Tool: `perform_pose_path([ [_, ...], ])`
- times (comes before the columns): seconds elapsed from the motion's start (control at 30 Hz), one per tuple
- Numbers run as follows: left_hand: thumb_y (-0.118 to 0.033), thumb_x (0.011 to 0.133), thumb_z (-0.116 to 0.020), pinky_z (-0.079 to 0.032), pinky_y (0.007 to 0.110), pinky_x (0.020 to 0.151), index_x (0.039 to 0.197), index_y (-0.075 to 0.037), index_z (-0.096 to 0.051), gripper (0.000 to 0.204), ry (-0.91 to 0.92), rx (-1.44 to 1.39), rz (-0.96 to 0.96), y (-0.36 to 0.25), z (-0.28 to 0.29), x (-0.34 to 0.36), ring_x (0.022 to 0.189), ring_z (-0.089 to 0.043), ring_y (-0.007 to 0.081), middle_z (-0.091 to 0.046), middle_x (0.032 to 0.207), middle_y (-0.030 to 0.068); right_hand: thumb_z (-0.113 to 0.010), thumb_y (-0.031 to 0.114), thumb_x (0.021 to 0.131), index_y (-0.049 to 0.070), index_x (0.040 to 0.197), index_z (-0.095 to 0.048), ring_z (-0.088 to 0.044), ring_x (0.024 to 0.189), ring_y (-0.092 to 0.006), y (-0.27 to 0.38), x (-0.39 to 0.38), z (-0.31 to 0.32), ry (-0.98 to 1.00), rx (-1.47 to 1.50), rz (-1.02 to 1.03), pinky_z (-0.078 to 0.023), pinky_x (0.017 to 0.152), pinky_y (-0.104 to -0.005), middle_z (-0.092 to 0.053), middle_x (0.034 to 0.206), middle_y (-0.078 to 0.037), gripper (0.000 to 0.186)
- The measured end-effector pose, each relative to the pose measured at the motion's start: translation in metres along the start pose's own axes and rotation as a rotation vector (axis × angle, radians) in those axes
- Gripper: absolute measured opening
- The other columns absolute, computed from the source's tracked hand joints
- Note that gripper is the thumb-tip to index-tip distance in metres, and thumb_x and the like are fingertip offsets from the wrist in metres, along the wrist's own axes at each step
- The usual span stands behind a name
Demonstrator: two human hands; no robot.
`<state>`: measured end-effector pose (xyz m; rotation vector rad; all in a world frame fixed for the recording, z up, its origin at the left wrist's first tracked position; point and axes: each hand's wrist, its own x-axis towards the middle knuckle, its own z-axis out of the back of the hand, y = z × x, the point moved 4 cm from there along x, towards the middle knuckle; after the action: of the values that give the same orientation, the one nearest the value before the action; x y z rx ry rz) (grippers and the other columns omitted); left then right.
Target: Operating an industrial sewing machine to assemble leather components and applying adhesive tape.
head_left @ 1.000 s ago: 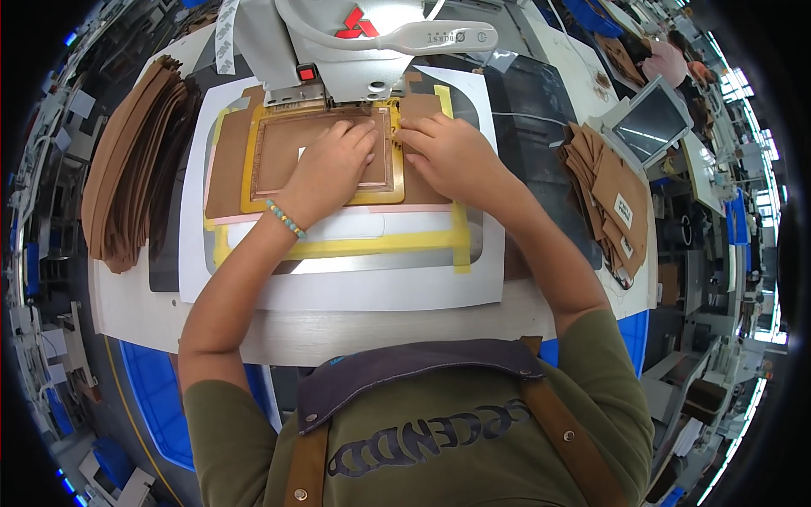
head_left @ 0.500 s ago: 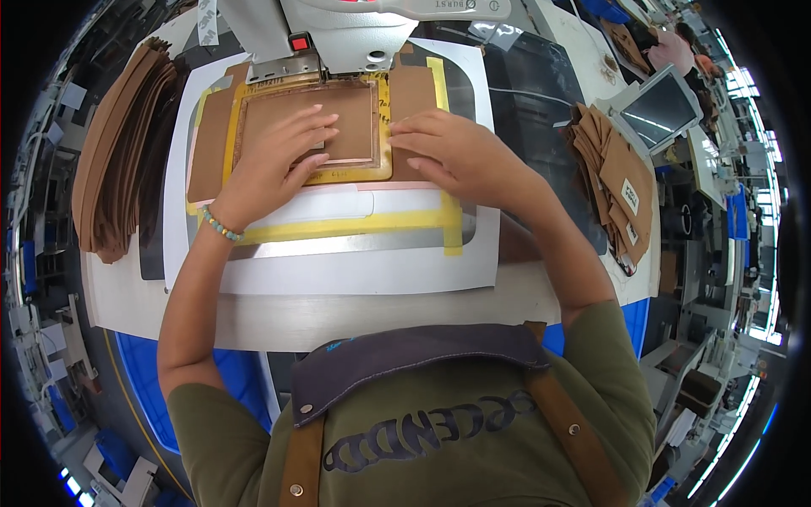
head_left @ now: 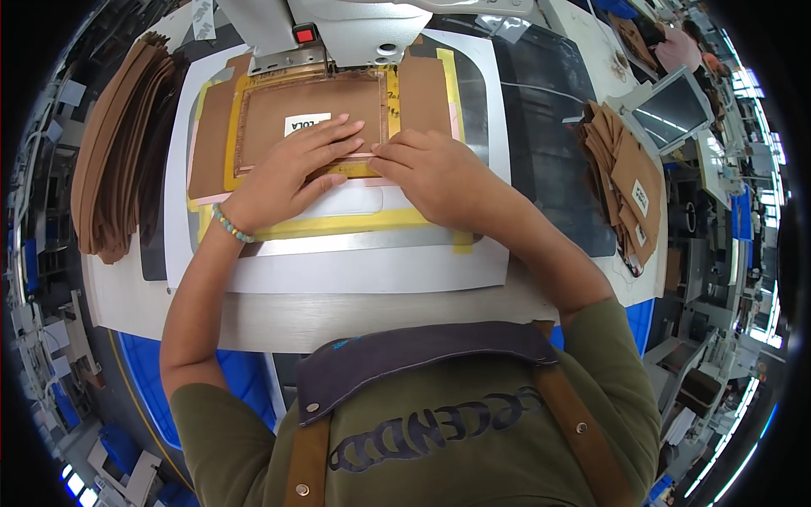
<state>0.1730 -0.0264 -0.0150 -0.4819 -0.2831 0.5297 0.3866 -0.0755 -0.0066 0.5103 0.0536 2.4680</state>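
My left hand [head_left: 296,173] lies open, fingers spread over a brown sheet [head_left: 312,97] inside a yellow rectangular frame [head_left: 241,110] and over part of a white label [head_left: 302,119] on it. My right hand [head_left: 427,177] has its fingers bent and pressed together on the frame's lower right edge, fingertips partly hidden. Beneath are another brown layer [head_left: 427,97], yellow tape [head_left: 308,222] and a white board [head_left: 363,270]. The head of a grey sewing machine [head_left: 355,34] stands over the frame's back edge.
Stacked brown pieces [head_left: 118,144] stand at the table's left; labelled brown pieces [head_left: 625,173] lie at the right beside a screen [head_left: 663,110]. Blue bins [head_left: 152,380] sit below the pale table [head_left: 346,321]. A person in pink [head_left: 676,51] is at the far upper right.
My right hand has moved down and left from the frame's right side to its lower corner. My left hand has shifted left, uncovering more of the label.
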Motion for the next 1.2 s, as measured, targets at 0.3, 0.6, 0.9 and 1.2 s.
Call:
perform_pose_path([
  [0.3,-0.024,0.096,-0.070,-0.033,0.048,0.124,0.147,-0.013,-0.062,0.052,-0.016,0.094,-0.056,0.010,-0.001,0.007,0.154,-0.039,0.0316,-0.048,0.163,0.0076,-0.063,0.009,0.090,0.003,0.117,-0.068,-0.063,0.112,-0.0243,0.002,0.003,-0.005,-0.033,-0.023,-0.020,-0.051,0.093,-0.0366,-0.070,0.121,-0.012,0.029],
  [0.6,-0.026,0.093,-0.077,-0.036,0.049,0.123,0.141,-0.014,-0.067,0.051,0.001,0.103,-0.100,0.023,0.006,0.019,0.151,-0.043,0.0322,-0.051,0.161,0.0064,-0.065,0.012,0.096,0.005,0.126,-0.068,-0.058,0.129,-0.0289,-0.032,-0.016,0.018,-0.013,0.081,-0.130,-0.047,0.106,-0.0415,-0.068,0.132,-0.010,0.031],
  [0.9,-0.033,0.096,-0.073,-0.040,0.045,0.121,0.136,-0.013,-0.071,0.045,-0.019,0.170,-0.061,0.036,0.015,0.038,0.148,-0.047,0.0304,-0.056,0.157,0.0036,-0.066,0.012,0.096,0.004,0.119,-0.073,-0.054,0.136,-0.0307,-0.060,-0.037,0.020,-0.085,0.096,-0.273,-0.042,0.113,-0.0445,-0.065,0.139,-0.010,0.025],
  [1.2,-0.035,0.096,-0.073,-0.049,0.043,0.110,0.135,-0.013,-0.073,0.044,-0.037,0.117,0.020,0.049,0.021,0.057,0.128,-0.063,0.0314,-0.062,0.149,0.0131,-0.063,0.009,0.097,0.005,0.119,-0.075,-0.052,0.140,-0.0299,-0.070,-0.041,0.017,-0.135,0.119,-0.354,-0.037,0.118,-0.0444,-0.064,0.142,-0.010,0.026],
])
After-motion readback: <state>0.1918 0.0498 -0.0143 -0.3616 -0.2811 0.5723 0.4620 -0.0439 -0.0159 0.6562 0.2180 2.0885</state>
